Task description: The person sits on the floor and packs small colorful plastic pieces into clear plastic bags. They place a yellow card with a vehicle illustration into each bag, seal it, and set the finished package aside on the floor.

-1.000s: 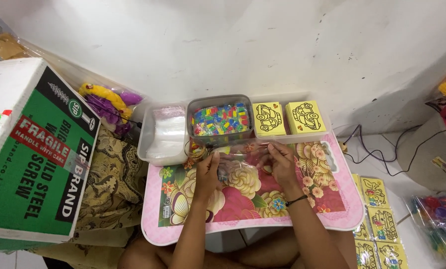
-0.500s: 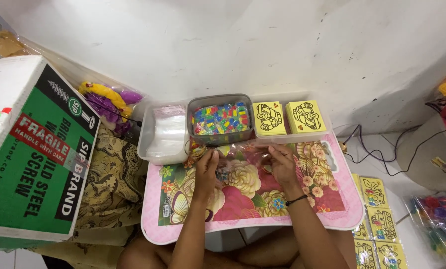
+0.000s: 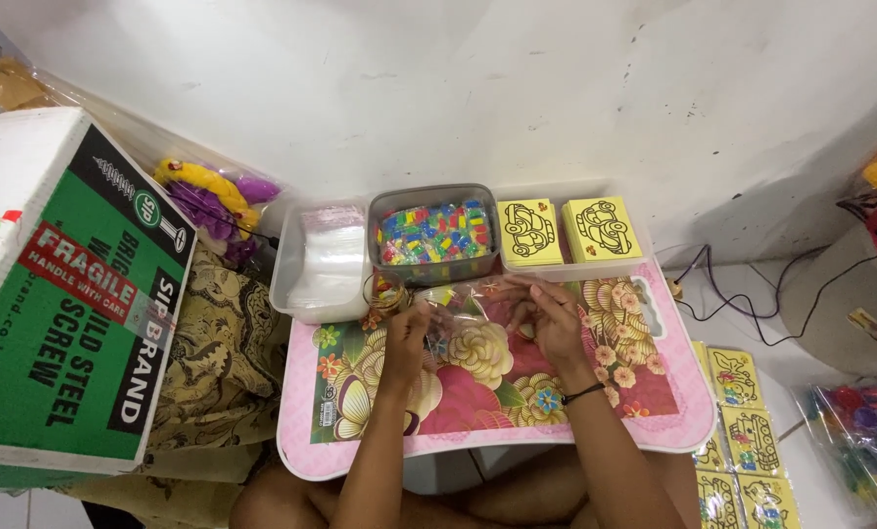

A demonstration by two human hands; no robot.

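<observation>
While our left hand (image 3: pixel 411 328) and right hand (image 3: pixel 553 318) pinch a crinkly clear plastic bag (image 3: pixel 463 312), the rectangular grey bead tub (image 3: pixel 434 234) sits just beyond.

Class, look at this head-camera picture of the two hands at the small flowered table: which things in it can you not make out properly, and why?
- Contents of the clear bag, head view: too small, glare, and the left hand and right hand cover it.
- Pieces in the grey tub: too small to identify.
- Bag of coloured toys: cut off by the right edge.
- Yellow cards on the floor: cut off by the bottom edge.
</observation>
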